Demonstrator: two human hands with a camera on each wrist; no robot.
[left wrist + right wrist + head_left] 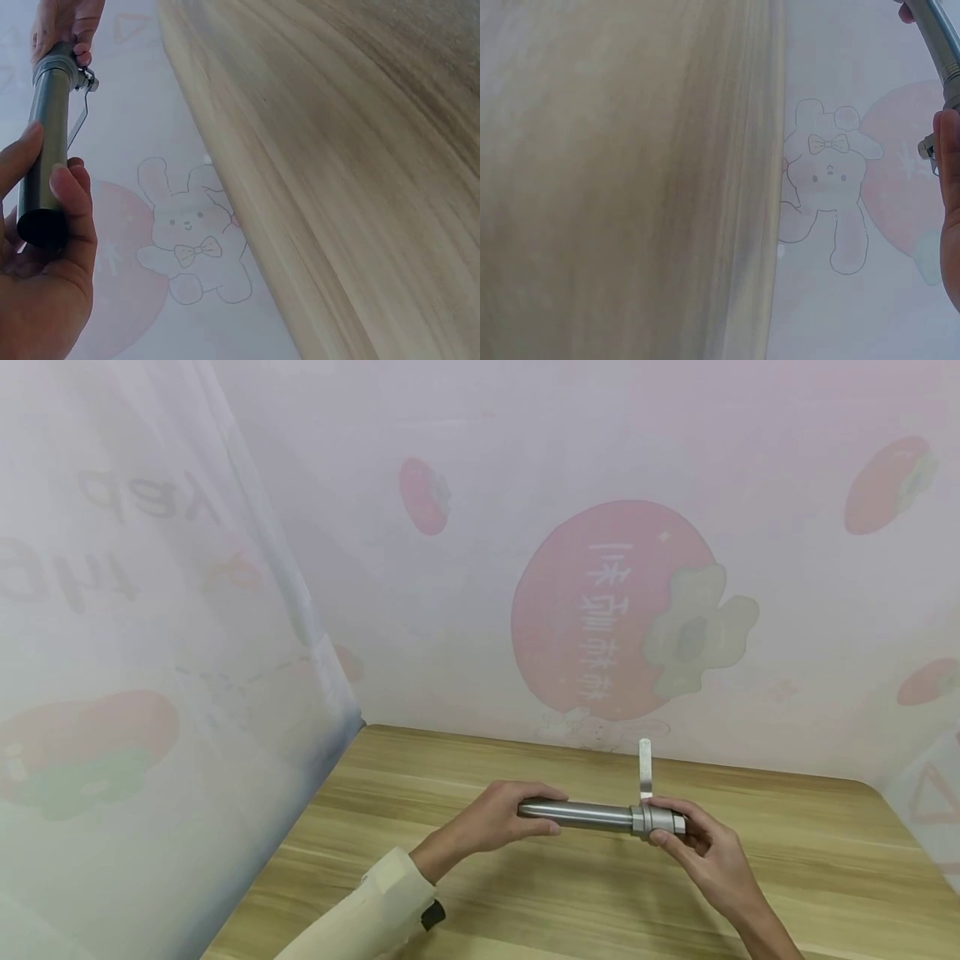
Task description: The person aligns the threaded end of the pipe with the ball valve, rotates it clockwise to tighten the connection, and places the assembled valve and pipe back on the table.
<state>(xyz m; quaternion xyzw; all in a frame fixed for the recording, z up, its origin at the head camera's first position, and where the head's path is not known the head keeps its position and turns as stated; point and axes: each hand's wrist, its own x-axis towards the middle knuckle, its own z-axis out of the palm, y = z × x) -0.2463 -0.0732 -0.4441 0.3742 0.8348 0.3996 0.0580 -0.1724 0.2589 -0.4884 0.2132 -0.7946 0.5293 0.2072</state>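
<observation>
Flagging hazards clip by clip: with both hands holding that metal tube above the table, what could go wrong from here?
1. The tube is smooth metal, held only at its ends above the table; a slip of the left hand could drop it.
2. The lever sticks up just beside the right hand, whose fingertips pinch the collar end; if it swings, it might nip a finger.

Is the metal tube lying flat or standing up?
Lying flat. The tube runs sideways above the table, the left hand gripping one end and the right hand the other. Only its thin lever points up.
</observation>
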